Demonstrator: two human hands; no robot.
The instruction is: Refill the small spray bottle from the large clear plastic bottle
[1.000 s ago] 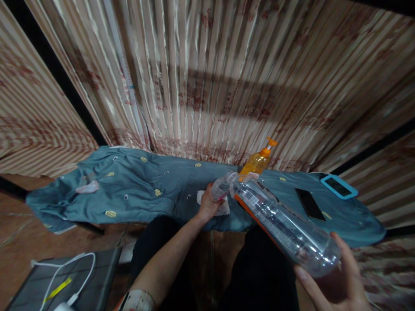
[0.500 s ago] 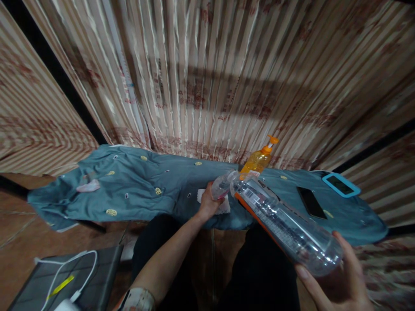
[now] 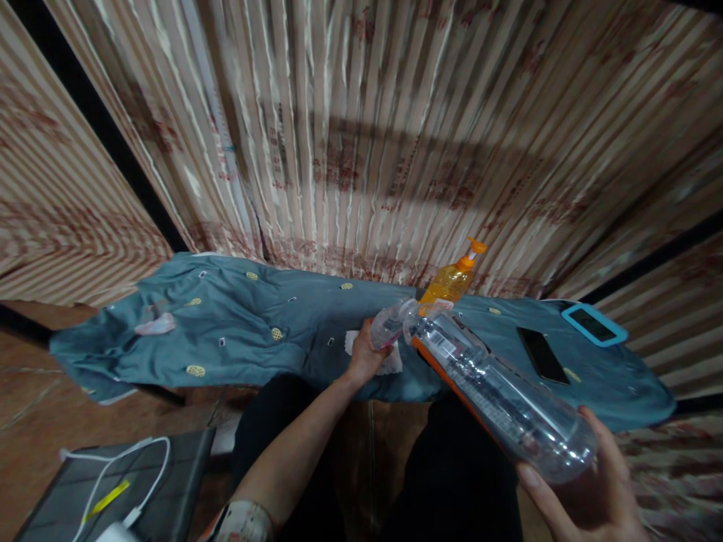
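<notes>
At lower left we find a dark padded-looking surface (image 3: pixel 184 467) bearing a white cable (image 3: pixel 134 516) and a yellow strip (image 3: pixel 106 500), apart from the work. Above it, a crumpled pale scrap (image 3: pixel 156 324) lies toward the left end of the patterned blue-green cloth (image 3: pixel 316 301), which drapes a narrow support and probably protects it.

Near the middle, we note the left hand (image 3: pixel 364 357), its fingers wrapped around a small clear bottle (image 3: pixel 388 325); the firm, low hold likely steadies so light a vessel. Beneath the hand, partly hidden, lies a white sheet (image 3: pixel 391 363), perhaps there to catch drips. Behind, an orange pump bottle (image 3: pixel 448 284) stands near the rear edge, seemingly out of the hands' way.

Rightward, we see the large clear bottle (image 3: pixel 508 399) held aslant, its neck meeting the small bottle's mouth; we cannot tell whether they truly touch, or whether any liquid is inside. The phone (image 3: pixel 542 355) lies flat beyond it. The right hand (image 3: pixel 602 489) clasps the large bottle's base between thumb and fingers, a grip that we judge suits controlling its tilt. Farthest right rests a blue-framed device (image 3: pixel 595 324).
</notes>
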